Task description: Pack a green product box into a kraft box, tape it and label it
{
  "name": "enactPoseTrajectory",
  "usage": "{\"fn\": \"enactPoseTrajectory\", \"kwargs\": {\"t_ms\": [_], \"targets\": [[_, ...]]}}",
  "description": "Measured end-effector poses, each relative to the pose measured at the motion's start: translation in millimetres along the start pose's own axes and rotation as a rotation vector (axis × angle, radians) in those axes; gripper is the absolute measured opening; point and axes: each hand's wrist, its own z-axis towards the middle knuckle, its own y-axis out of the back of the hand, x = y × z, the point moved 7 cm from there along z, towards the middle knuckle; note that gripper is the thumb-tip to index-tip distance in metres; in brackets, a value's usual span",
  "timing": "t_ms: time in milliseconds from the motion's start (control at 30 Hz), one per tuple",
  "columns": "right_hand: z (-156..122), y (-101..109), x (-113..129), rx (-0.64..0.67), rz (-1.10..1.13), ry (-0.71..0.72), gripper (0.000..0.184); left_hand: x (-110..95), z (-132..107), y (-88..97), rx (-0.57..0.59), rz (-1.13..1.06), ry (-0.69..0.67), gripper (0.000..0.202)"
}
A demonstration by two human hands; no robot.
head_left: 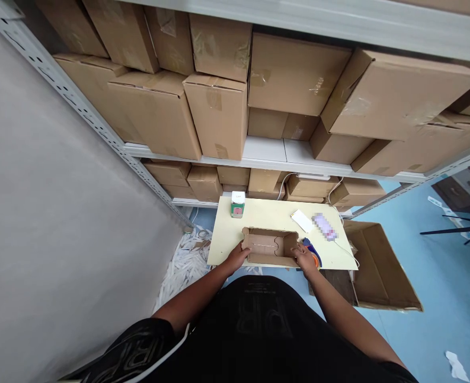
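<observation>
A small open cardboard box (270,246) sits near the front edge of a pale yellow table (266,215). My left hand (238,256) grips the box's left end, fingers curled on the wall. My right hand (304,258) holds the right end the same way. Just right of that hand lies a blue and orange tape dispenser (313,254), partly hidden by it. A small white and green carton (238,204) stands at the table's far edge. A white card (302,220) and a blurred flat object (324,226) lie at the right rear.
Metal shelves (266,159) stacked with brown cartons rise behind the table. A grey wall (51,223) is on the left, with white paper strips (184,260) heaped on the floor beside it. An open large cardboard box (374,271) sits on the blue floor to the right.
</observation>
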Motion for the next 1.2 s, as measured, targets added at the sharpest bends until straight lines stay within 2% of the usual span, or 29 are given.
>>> {"fn": "enactPoseTrajectory", "kwargs": {"t_ms": [133, 300, 400, 500, 633, 800, 933, 1067, 1200], "targets": [[5, -1, -12, 0.135, 0.071, -0.036, 0.061, -10, -9, -10.7, -0.009, 0.049, -0.051, 0.069], [34, 18, -14, 0.235, -0.04, 0.086, 0.041, -32, -38, -38.9, -0.151, -0.068, -0.148, 0.065], [48, 37, -8, 0.308, -0.056, 0.155, 0.035, -37, -69, -62.9, -0.233, -0.241, -0.199, 0.063], [51, 52, 5, 0.391, -0.049, 0.232, 0.038, -26, -109, -83.7, -0.397, -0.314, -0.157, 0.058], [35, 51, 28, 0.496, -0.17, 0.324, 0.044, -12, -175, -100.8, -0.659, -0.259, -0.12, 0.052], [-20, 9, 55, 0.693, -0.306, 0.504, 0.046, 11, -271, -106.7, -0.931, -0.252, -0.099, 0.043], [-80, -26, 64, 0.815, -0.383, 0.614, 0.05, 47, -355, -108.8, -1.123, -0.32, -0.072, 0.041], [-151, -57, 64, 0.904, -0.481, 0.691, 0.049, 91, -446, -116.0, -1.279, -0.307, -0.069, 0.04], [-239, -83, 57, 0.93, -0.526, 0.767, 0.048, 133, -547, -129.4, -1.358, -0.174, -0.054, 0.035]]}}
